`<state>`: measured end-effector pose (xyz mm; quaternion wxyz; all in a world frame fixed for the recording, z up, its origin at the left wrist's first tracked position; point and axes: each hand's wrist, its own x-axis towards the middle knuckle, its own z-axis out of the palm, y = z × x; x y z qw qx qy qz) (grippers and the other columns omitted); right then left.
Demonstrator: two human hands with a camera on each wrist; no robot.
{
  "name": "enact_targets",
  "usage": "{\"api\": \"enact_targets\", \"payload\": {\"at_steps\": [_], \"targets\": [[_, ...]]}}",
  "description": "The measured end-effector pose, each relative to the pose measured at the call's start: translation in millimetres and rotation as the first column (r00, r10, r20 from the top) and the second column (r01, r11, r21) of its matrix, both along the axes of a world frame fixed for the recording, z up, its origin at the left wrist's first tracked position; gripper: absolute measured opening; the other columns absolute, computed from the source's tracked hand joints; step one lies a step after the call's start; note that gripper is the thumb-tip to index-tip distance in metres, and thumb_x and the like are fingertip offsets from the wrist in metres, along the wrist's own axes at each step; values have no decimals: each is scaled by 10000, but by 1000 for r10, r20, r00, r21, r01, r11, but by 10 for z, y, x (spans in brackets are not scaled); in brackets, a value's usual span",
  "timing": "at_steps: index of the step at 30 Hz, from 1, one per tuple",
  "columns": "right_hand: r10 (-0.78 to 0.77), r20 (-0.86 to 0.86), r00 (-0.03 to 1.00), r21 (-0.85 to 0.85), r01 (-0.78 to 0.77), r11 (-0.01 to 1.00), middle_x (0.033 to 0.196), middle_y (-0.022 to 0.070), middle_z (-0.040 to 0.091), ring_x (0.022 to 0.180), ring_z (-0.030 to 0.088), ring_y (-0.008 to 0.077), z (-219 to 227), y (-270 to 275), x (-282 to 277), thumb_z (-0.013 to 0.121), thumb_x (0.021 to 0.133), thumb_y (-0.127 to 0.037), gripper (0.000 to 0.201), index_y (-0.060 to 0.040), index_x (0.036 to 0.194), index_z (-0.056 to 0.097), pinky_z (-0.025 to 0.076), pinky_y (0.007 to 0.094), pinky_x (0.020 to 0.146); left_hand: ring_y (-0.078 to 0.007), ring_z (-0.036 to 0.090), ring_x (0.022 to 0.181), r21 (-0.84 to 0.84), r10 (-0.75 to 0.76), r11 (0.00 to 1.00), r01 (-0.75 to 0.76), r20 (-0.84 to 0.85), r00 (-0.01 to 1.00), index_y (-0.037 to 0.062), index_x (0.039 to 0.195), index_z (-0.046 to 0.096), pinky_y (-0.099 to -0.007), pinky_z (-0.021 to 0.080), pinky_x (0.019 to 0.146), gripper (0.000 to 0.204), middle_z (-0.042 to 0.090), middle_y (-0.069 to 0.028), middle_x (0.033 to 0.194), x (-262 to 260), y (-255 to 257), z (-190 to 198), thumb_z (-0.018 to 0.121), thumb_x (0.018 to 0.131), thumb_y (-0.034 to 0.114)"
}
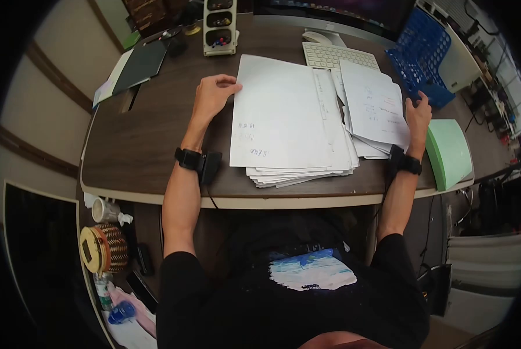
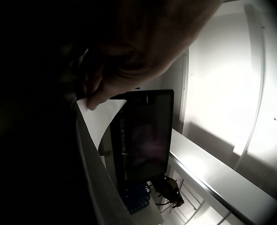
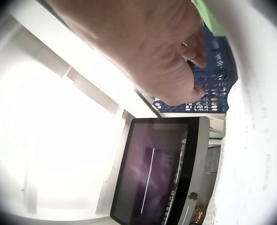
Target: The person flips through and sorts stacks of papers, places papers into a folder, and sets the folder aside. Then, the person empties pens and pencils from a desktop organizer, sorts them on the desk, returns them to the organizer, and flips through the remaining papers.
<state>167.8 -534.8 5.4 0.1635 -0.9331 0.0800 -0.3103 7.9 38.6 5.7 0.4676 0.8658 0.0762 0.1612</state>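
My left hand (image 1: 214,96) pinches the left edge of a large white sheet of paper (image 1: 278,110) between thumb and fingertips. In the left wrist view the thumb lies on the corner of this sheet (image 2: 101,117). Beneath it is an uneven stack of papers (image 1: 301,176), spread at the front. Handwriting marks the sheet's lower left part. Beside the stack, a smaller pile of written papers (image 1: 373,107) lies at a slant. Just off that pile's right edge is my right hand (image 1: 418,119), its fingers loosely bent and holding nothing.
A keyboard (image 1: 339,56) and mouse (image 1: 317,39) sit behind the papers, below a monitor (image 1: 342,14). A blue perforated file rack (image 1: 420,52) stands back right. At right lies a green folder (image 1: 449,152). A dark notebook (image 1: 139,67) and a small organizer (image 1: 219,29) are at left.
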Motion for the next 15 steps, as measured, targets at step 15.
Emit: {"api": "enact_targets", "payload": {"at_steps": [15], "targets": [[861,-61,505,539,-709,454,1188,137,772,1076,708,217,147,1727,-771,689,1089,-359,476,18,1379,685,540,341,955,-132,759,992,-606,-109,762,227,225,968,-48,1269,709,-266,611,937,307,813,-132,1106,16,-418,110,790,1021,114]]}}
